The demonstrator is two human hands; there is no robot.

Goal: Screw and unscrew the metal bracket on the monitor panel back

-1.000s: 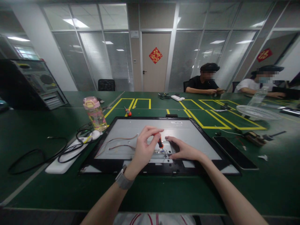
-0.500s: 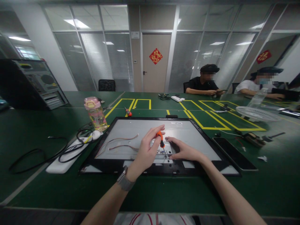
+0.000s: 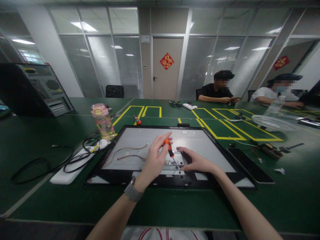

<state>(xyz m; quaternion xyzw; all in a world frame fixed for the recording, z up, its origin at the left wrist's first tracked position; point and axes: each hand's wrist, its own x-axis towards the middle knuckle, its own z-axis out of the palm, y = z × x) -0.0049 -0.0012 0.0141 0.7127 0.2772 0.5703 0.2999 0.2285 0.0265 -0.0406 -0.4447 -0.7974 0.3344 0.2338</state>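
An orange-and-black screwdriver [image 3: 171,150] is held in my left hand [image 3: 155,155], which wears a watch. The tool leans, its tip down at a small metal strip with connectors [image 3: 172,163] near the lower middle of the display panel [image 3: 212,150]. This large grey-backed panel with a black frame lies flat in front of me. My right hand [image 3: 196,161] rests on it just right of the tip, thumb and fingers spread at the edge of a small metal plate. Thin loose wires [image 3: 130,156] lie on the panel's left part. The tip's exact contact is too small to make out.
On the left are a white power strip [image 3: 67,173] with black cables, a drink bottle [image 3: 103,121] and a computer tower [image 3: 37,88]. A second screwdriver [image 3: 137,120] lies beyond the panel. To the right lie a black phone [image 3: 250,165] and a tape-measure-like tool [image 3: 271,150]. Two people sit farther back.
My left hand has shifted slightly left, and the screwdriver handle has swung left, showing more of its length. My right hand keeps its place.
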